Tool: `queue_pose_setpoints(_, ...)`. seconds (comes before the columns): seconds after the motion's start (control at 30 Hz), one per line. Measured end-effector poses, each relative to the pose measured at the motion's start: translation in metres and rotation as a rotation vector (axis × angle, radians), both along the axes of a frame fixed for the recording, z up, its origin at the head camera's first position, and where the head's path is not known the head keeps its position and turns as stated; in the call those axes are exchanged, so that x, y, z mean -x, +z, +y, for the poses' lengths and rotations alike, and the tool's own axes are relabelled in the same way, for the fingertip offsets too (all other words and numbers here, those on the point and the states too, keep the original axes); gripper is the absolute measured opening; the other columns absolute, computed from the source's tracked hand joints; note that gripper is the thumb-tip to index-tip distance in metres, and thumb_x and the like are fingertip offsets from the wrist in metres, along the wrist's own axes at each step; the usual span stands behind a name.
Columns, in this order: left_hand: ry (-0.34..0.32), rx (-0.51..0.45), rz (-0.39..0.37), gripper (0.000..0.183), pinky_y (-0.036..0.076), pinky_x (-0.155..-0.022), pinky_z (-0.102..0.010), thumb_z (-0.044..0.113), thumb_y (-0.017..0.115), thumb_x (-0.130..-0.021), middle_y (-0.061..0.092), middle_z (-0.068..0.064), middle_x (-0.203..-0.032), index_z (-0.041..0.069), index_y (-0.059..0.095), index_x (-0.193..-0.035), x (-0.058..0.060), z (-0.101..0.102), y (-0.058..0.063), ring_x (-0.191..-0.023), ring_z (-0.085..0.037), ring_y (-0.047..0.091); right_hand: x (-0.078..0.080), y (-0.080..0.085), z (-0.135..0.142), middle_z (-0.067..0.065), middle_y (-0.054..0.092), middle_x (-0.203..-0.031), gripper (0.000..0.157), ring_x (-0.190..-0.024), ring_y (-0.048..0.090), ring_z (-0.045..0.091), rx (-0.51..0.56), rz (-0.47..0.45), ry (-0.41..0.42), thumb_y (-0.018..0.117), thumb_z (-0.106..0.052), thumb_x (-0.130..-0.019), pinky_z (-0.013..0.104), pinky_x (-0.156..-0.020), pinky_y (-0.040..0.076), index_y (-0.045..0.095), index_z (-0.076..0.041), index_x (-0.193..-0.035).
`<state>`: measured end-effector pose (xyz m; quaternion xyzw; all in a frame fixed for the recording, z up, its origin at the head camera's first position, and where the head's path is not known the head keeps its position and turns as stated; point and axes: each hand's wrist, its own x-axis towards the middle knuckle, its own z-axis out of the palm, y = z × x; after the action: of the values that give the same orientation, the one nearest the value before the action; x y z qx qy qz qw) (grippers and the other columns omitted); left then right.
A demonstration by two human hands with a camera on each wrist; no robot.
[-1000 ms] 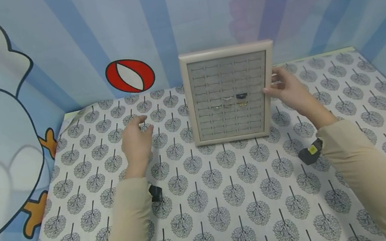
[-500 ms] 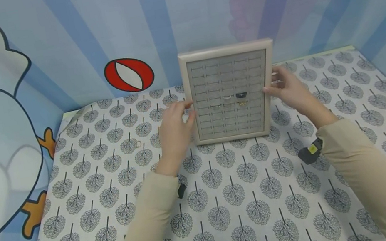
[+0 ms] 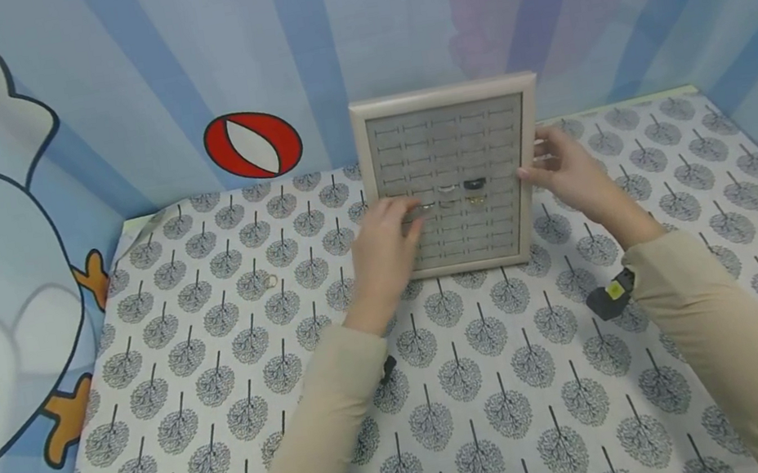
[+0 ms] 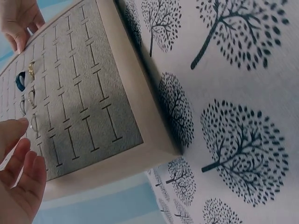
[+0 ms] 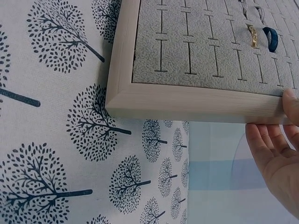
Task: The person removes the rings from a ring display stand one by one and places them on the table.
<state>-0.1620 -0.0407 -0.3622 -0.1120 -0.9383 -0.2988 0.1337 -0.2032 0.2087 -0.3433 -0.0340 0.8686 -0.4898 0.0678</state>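
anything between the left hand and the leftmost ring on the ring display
Nothing visible: the left hand is right beside the leftmost ring on the front of the ring display, though whether they touch is unclear.

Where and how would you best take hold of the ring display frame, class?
Likely midway up the right rail of the ring display frame, coming from the right and gripping front to back: the frame stands on edge, that rail is straight and free of rings, whereas the gold ring and others sit in the face.
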Motion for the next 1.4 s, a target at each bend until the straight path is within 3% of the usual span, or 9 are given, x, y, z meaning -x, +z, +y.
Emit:
queue_pose_setpoints(0.2,0.017,0.032,-0.002,0.023,0.055,-0.073,-0.024,0.025,0.063,-0.09,0.066,0.001,-0.11,0.017,0.066,-0.111,0.004,0.006,-0.004,-0.101,-0.015,0.062,0.0,0.0,0.0,0.027,0.038,-0.141,0.061,-0.131,0.04,0.047,-0.007,0.001,-0.003,0.055,-0.012,-0.094,0.061,-0.107,0.035,0.024,-0.006,-0.146)
queue_pose_setpoints(0.5,0.04,0.04,-0.033,0.024,0.053,-0.068,-0.023,0.027,0.062,-0.09,0.065,0.0,-0.107,0.017,0.065,-0.112,0.006,0.01,-0.006,-0.096,-0.014,0.06,0.001,-0.001,-0.001,0.027,0.038,-0.142,0.061,-0.133,0.039,0.045,-0.018,0.003,0.004,0.055,-0.016,-0.095,0.059,-0.108,0.035,0.023,-0.007,-0.147)
queue_pose_setpoints(1.1,0.04,0.058,-0.083,0.017,0.053,-0.073,-0.025,0.028,0.059,-0.091,0.061,0.001,-0.102,0.015,0.065,-0.1,0.006,0.01,-0.004,-0.095,-0.015,0.057,-0.001,-0.001,-0.001,0.027,0.039,-0.139,0.06,-0.131,0.04,0.045,-0.02,0.0,-0.004,0.055,-0.014,-0.095,0.058,-0.108,0.035,0.024,-0.007,-0.146)
queue_pose_setpoints(1.4,-0.036,0.031,-0.128,0.014,0.054,-0.085,-0.029,0.025,0.061,-0.09,0.064,-0.001,-0.113,0.014,0.065,-0.098,0.005,0.004,0.001,-0.105,-0.017,0.06,0.0,-0.001,0.0,0.027,0.038,-0.14,0.059,-0.132,0.038,0.046,-0.02,-0.001,-0.004,0.054,-0.014,-0.095,0.061,-0.108,0.034,0.024,-0.008,-0.146)
